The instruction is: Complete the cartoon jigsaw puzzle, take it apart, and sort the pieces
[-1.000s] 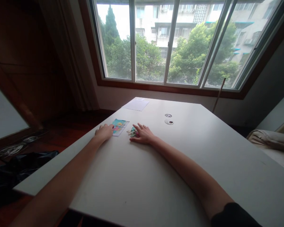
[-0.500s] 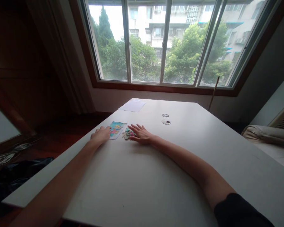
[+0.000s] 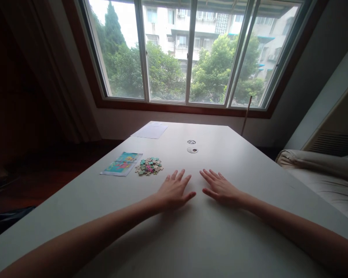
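My left hand (image 3: 175, 191) is over the white table (image 3: 174, 243), palm down with its fingers spread and nothing in it. Close by on the right, my right hand (image 3: 220, 187) has its fingers stretched out too, also holding nothing. A gap separates the two thumbs. A heap of small jigsaw puzzle pieces (image 3: 149, 166) in green, pink and beige lies beyond my left hand, to its left. Beside the heap on the left is a colourful picture sheet (image 3: 121, 164), mostly turquoise with pink and yellow figures. Neither hand touches the pieces or the sheet.
A white paper (image 3: 150, 130) lies at the table's far left corner. Two round inserts (image 3: 192, 150) are set in the tabletop near the far middle. Past the table is a wide window (image 3: 168, 77). A cushioned seat (image 3: 319, 173) stands on the right.
My left hand has left the picture sheet and moved right. My right hand has come off the puzzle pieces, also moving right, so the heap is uncovered. The view has turned slightly.
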